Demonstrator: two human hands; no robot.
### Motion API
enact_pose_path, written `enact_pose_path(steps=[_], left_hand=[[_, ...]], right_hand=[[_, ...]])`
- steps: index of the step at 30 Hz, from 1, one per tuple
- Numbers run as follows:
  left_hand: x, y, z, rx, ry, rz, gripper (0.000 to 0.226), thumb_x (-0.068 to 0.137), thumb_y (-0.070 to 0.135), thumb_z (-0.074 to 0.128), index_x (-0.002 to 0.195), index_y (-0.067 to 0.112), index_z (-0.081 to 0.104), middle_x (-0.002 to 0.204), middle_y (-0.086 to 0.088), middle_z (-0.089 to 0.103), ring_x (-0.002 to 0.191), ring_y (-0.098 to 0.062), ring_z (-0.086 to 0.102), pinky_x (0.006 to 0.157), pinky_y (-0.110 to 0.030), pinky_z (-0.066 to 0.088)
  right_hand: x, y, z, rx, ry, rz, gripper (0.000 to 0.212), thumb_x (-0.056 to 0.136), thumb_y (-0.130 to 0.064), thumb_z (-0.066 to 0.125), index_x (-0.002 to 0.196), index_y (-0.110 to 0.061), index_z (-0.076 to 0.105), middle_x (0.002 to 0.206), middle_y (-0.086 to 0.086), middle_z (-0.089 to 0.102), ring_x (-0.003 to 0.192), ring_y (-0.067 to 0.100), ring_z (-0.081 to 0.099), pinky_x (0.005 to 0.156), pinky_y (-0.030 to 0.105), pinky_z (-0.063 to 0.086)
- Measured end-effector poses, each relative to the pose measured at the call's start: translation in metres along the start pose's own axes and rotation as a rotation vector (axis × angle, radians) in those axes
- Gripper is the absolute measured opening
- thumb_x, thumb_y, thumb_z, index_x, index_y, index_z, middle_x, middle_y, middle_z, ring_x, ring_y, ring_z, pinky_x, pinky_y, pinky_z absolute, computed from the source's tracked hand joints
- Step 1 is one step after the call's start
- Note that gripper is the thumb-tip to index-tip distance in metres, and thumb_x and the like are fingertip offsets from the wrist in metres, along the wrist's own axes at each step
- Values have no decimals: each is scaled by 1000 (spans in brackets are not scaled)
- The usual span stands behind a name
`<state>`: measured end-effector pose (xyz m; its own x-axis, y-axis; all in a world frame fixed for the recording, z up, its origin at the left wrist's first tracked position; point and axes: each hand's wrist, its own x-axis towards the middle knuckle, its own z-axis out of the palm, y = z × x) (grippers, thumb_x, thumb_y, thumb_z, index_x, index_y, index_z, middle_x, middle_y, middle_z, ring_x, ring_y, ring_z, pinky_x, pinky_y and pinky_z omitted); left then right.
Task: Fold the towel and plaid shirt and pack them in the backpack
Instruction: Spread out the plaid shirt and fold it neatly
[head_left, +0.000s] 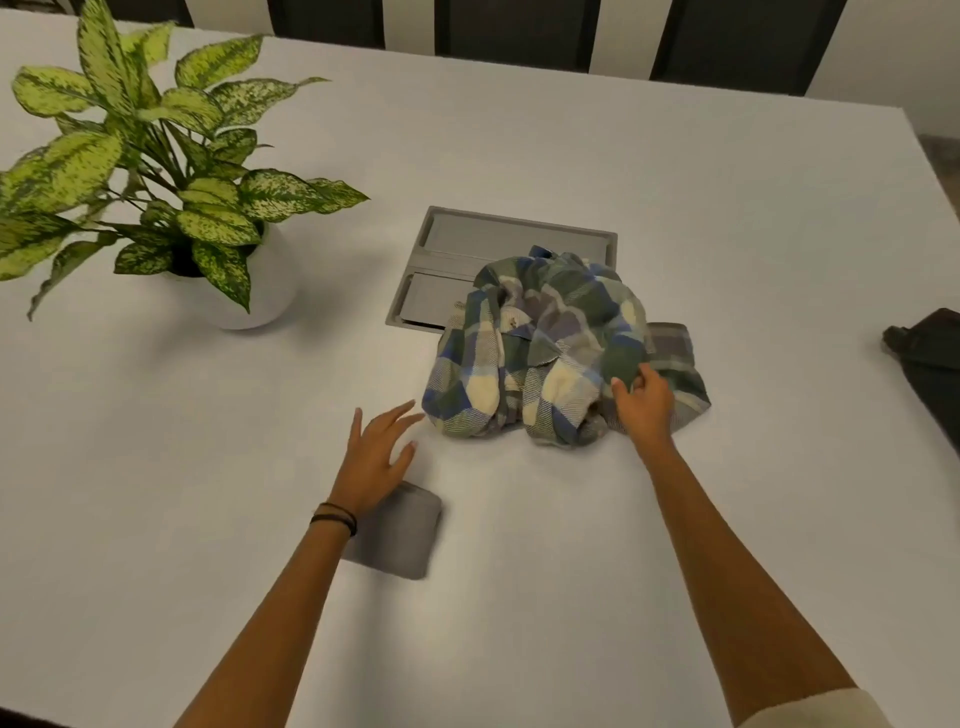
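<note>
While the potted plant (156, 171) stands at the far left of the counter (519, 130), out of the working space, the grey towel (400, 535) lies nearer the front as a small neat rectangle, apparently already folded and parked there until packing. The person's left hand (376, 457) is just beyond it, the wrist passing over the towel's corner, fingers straight and spread and holding nothing. Its fingertips are near the left hem of the plaid shirt (540, 348) without clearly touching it, which reads as a reach to take that side. The shirt is a crumpled heap in the middle of the counter, its far part lying over a recessed grey panel (467, 244), so it probably needs spreading flat before any fold can be made. The right hand (644, 405) is on the shirt's right side with fingers curled into the cloth, pinching a fold, likely to lift or pull the garment open. Further right, at the counter's edge and well apart from the clothes, a dark backpack (924, 353) is only partly in view; whether it is open cannot be told.
</note>
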<state>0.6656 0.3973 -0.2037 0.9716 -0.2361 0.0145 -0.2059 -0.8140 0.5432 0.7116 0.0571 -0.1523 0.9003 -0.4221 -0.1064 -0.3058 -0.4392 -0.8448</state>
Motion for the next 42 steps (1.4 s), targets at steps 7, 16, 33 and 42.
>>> enact_pose_path(steps=[7,16,33,42], left_hand=[[41,61,36,-194,-20,-69,45,91,16,54,135,10,45,146,-11,36,133,-29,36,113,-42,20],[83,103,45,-179,-103,-123,58,90,18,56,142,14,32,153,-14,19,140,-29,21,111,-39,26],[107,136,74,-92,-322,-217,81,88,25,60,147,8,7,145,-21,28,130,-38,35,105,-45,34],[88,114,44,-161,-268,-98,41,90,-1,47,131,4,42,126,-18,53,112,-37,52,88,-37,43]], right_hand=[[-27,77,-71,183,-81,131,38,90,-5,55,127,2,47,122,14,57,109,28,56,90,34,49],[-54,148,-152,-25,-63,259,35,90,-6,54,124,3,48,119,23,57,109,40,55,87,40,45],[-30,99,-96,-443,166,38,45,90,-26,55,129,-5,45,133,17,46,125,33,42,108,52,29],[-15,71,-73,-642,-94,170,29,96,-20,47,124,-18,54,120,10,62,123,29,48,109,60,-6]])
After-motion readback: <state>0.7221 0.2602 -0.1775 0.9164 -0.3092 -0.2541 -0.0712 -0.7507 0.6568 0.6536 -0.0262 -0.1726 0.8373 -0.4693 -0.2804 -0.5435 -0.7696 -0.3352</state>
